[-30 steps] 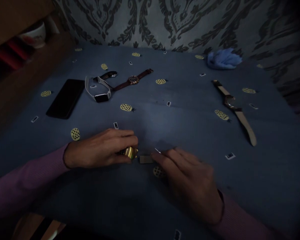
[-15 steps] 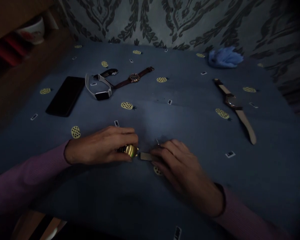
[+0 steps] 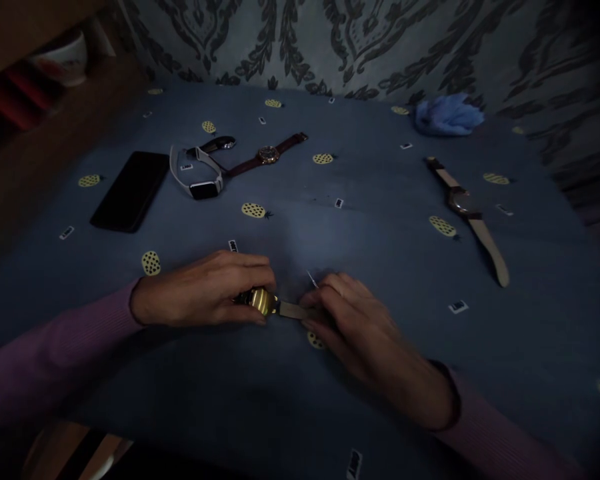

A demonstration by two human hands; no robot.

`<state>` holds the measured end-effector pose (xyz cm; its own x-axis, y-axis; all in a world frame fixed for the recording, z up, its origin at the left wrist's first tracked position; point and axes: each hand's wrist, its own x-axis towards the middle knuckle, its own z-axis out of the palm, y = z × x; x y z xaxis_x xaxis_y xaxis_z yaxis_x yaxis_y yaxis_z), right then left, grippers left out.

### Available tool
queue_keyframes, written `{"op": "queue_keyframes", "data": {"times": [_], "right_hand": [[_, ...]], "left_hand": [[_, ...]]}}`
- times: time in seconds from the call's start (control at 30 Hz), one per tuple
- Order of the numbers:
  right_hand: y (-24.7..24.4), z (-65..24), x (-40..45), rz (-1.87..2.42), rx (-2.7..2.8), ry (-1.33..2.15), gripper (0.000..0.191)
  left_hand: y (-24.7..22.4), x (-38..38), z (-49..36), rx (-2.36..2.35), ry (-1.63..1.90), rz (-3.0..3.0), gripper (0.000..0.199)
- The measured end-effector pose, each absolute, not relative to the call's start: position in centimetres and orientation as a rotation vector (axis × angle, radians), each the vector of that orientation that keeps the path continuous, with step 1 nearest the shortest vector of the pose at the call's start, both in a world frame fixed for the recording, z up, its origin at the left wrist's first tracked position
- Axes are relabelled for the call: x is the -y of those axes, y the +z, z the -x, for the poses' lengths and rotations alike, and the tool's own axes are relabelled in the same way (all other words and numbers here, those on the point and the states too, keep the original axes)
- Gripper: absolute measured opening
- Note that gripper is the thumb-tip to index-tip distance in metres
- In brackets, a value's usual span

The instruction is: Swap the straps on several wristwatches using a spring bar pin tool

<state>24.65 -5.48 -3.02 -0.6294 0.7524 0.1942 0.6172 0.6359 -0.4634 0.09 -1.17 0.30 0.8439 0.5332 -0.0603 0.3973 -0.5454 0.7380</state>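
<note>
"What's nearest?"
"Both hands, inside the tablecloth's near edge; the left hand pinches a shiny gold watch case; the right hand has finger and thumb closed on a flat strap, a thin metal tool at its fingers; strap and case perhaps touch, it's dim."
"Anything beyond?"
"Black phone and pale-banded smartwatch crowd the left; open cloth, then a tan-strapped watch, right; brown leather watch, farther; crumpled blue cloth near the patterned wall."

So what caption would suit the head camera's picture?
Left hand holding a gold watch, right hand holding a strap beside it, on a pineapple-print cloth.
</note>
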Motion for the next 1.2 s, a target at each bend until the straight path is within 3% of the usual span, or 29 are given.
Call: {"op": "queue_keyframes", "data": {"times": [1.2], "right_hand": [[-3.39,-24.96,5.52,1.050,2.368,0.559,0.012]], "left_hand": [[-0.50,1.15,-0.14,-0.711,0.315,-2.215,0.021]]}}
